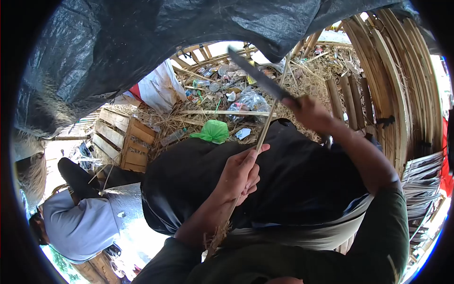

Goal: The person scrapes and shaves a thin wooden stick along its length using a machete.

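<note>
My left hand is closed around a long thin strip of bamboo or wood, which slants up and away from my lap. The strip's lower end runs back along my forearm, where shavings cling. In my right hand is the handle of a long-bladed knife, its dark blade pointing up and left. In this view the blade crosses the strip near its far part; I cannot tell whether they touch. Dark cloth covers my legs beneath both hands.
Straw and litter lie ahead, with a green plastic bag and a wooden crate. Long wooden slats stand at the right. A dark tarp hangs overhead. Another person sits at the lower left.
</note>
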A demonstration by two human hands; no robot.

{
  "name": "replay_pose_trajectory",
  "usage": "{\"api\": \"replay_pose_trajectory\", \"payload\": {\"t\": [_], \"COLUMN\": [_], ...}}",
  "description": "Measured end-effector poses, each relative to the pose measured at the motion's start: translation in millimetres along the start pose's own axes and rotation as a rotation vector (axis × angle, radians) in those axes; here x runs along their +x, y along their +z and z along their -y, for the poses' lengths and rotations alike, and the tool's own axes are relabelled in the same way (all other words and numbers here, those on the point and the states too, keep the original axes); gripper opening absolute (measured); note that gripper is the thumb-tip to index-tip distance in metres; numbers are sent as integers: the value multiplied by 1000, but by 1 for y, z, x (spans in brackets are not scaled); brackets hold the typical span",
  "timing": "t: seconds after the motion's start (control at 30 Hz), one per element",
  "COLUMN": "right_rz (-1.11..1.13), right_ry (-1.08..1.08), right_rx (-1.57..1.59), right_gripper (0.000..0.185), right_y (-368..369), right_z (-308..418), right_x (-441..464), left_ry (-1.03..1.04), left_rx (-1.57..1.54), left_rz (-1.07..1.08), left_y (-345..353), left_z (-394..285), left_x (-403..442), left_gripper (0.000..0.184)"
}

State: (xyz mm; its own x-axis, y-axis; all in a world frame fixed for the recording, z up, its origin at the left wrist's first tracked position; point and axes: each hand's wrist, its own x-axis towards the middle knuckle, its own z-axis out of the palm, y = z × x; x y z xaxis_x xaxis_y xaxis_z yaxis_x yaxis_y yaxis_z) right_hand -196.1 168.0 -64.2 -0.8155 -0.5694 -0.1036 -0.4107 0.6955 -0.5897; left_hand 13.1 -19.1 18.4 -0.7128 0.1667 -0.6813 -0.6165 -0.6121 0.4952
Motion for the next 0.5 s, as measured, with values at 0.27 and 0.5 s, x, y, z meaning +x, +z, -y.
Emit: {"api": "replay_pose_trajectory", "payload": {"t": [0.27, 0.5], "right_rz": [219, 331], "right_ry": [269, 239], "right_rx": [-13, -17], "right_gripper": [50, 44], "right_y": [-22, -28], "right_z": [13, 9], "right_x": [13, 23], "left_ry": [-17, -29], "left_rx": [-26, -63], "left_rz": [-4, 10], "left_y": [-3, -5], "left_z": [-5, -4], "left_x": [2, 2], "left_gripper": [46, 47]}}
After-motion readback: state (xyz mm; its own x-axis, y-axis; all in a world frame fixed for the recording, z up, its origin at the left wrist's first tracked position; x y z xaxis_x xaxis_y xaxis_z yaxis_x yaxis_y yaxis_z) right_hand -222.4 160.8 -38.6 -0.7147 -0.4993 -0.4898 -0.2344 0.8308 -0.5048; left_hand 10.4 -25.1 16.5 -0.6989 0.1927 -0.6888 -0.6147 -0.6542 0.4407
